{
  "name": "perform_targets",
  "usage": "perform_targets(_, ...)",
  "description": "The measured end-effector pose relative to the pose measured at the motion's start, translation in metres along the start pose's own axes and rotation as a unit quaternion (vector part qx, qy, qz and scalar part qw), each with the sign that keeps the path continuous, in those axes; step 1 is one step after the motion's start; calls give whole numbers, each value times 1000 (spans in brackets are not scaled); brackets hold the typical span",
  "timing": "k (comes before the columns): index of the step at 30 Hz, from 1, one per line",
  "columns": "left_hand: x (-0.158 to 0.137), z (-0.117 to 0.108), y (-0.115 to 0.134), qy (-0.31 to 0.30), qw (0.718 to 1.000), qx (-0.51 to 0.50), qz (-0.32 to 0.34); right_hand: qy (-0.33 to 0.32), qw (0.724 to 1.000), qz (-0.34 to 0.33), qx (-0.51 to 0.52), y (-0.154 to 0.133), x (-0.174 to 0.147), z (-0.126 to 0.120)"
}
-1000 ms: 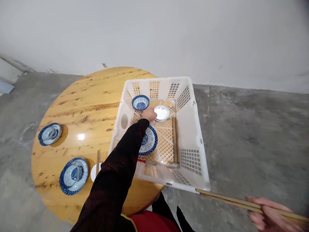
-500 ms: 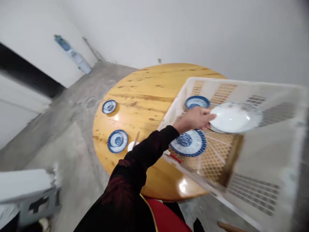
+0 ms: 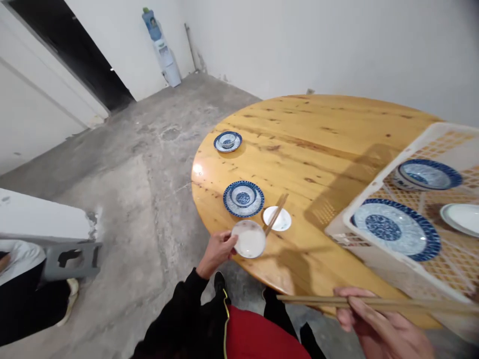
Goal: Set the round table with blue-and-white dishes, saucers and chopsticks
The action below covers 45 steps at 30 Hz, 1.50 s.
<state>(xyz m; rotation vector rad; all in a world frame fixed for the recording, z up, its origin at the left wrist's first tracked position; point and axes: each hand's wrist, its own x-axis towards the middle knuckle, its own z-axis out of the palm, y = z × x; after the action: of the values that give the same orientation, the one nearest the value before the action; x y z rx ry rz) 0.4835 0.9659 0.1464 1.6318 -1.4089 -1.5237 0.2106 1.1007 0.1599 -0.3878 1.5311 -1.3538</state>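
My left hand (image 3: 219, 249) is closed on the edge of a small white dish (image 3: 249, 240), held over the table's near edge. My right hand (image 3: 377, 319) grips a pair of wooden chopsticks (image 3: 314, 299) that lie roughly level across the lower right. Just beyond the dish is a blue-and-white plate (image 3: 227, 205) with a small bowl (image 3: 243, 195) on it. Beside them, another pair of chopsticks (image 3: 277, 213) rests on a white saucer (image 3: 286, 223). Farther back on the left, a second plate (image 3: 238, 145) carries a small bowl (image 3: 227, 141).
A white plastic crate (image 3: 374, 184) on the right of the round wooden table (image 3: 299, 144) holds blue-and-white plates (image 3: 381, 228), bowls (image 3: 430, 174) and white dishes (image 3: 464, 218). A seated person (image 3: 33, 299) is at lower left. A water dispenser (image 3: 166, 62) stands by the wall.
My left hand has moved left, out of the crate, bringing a white dish over the table's near edge. My right hand has come into view with chopsticks. The view has swung left.
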Motion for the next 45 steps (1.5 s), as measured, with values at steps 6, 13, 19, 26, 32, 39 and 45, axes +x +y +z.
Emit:
perform_targets(6, -70, -130, -115, 145, 985, -31, -91, -165, 984, 60, 33, 45, -43, 155)
perform_targets(13, -79, -206, -158, 223, 964, -77, -120, -291, 952, 94, 8, 70, -61, 268)
perform_targets(19, -16, -228, -144, 194, 979, -36, -55, -287, 952, 102, 6, 83, -35, 309)
perform_targets(26, 108, -263, -88, 118, 989, 92, -4, -244, 961, 110, 67, 84, 31, 368)
perform_targets(32, 216, -271, -44, 13, 985, 169, 43, -170, 974, 87, 125, 63, 88, 402)
perform_targets(39, 325, -238, -10, -59, 976, 199, 70, -80, 987, 58, 130, 48, 113, 414)
perform_targets(45, 415, -194, 1, -122, 974, 186, 47, 91, 980, 39, 175, 56, 121, 434)
